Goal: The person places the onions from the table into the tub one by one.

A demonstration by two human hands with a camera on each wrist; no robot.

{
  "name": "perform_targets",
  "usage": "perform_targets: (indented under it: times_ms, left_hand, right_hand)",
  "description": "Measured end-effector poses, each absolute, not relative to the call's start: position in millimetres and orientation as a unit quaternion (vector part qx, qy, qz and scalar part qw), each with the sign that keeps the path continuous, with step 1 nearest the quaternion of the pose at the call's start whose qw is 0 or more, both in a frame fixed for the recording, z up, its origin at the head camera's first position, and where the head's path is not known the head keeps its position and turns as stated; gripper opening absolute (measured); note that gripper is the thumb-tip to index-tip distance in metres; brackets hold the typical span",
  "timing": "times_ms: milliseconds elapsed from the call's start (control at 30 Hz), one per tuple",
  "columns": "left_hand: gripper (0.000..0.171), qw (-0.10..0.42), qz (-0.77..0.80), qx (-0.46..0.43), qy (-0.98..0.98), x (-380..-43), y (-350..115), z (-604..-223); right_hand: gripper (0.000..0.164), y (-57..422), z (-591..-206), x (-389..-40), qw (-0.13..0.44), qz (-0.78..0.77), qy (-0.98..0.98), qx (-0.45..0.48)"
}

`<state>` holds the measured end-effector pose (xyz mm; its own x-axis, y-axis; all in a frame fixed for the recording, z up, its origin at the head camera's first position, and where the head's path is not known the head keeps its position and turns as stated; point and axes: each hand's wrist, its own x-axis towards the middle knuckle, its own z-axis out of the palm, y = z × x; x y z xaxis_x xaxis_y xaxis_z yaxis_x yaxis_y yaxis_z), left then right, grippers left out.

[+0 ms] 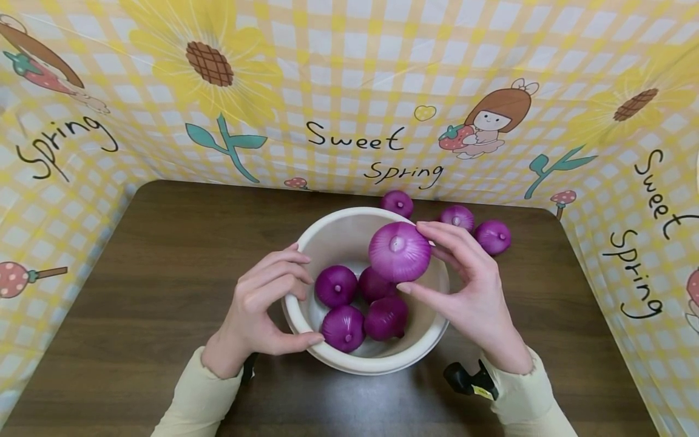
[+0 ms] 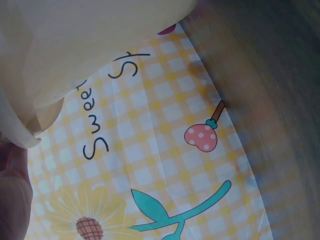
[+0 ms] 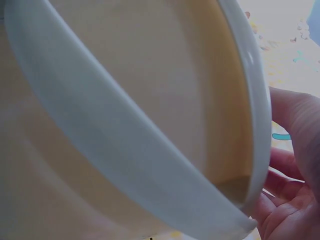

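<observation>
A cream-white bucket (image 1: 367, 366) stands on the table with several purple onions (image 1: 335, 286) inside it. My left hand (image 1: 270, 303) grips the bucket's left rim, fingers over the edge and thumb at the near side. Above the right part of the opening, my right hand (image 1: 472, 285) holds another purple onion (image 1: 400, 252) between thumb and fingers. That onion partly hides the ones below. The left wrist view has the bucket's wall (image 2: 100, 45) and part of my left hand (image 2: 15, 195). In the right wrist view the rim (image 3: 125, 120) fills much of the picture.
Behind the bucket lies one onion (image 1: 397, 204). Two more onions, a farther one (image 1: 457, 217) and a nearer one (image 1: 493, 237), lie beyond my right hand. Checked, printed cloth (image 1: 349, 91) walls the brown wooden table (image 1: 136, 315) at the back and sides.
</observation>
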<state>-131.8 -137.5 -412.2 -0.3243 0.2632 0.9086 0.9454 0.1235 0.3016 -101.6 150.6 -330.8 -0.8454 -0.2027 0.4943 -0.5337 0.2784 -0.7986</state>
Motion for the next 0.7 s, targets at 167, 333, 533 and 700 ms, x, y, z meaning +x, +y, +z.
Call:
perform_targets:
  times_ms: [167,333,533,700]
  left_hand:
    - [0.047,0.355,-0.479,-0.459,-0.658,-132.6,-138.5,-414.0]
    - [0.047,0.353,-0.481,-0.459,-0.658,-133.4,-139.1,-414.6]
    - [0.047,0.356,-0.478,-0.458,-0.659,-132.2,-138.3,-413.7]
    - [0.048,0.361,-0.479,-0.459,-0.655,-132.2,-137.3,-412.1]
  right_hand:
    - [0.074,149.5,-331.2,-101.9,0.142,0.553,-0.787,0.235]
    - [0.072,146.8,-329.8,-102.0,0.138,0.555,-0.785,0.238]
    - [0.072,146.5,-333.4,-102.3,0.132,0.558,-0.781,0.246]
    - [0.075,148.4,-338.0,-104.7,0.128,0.571,-0.769,0.258]
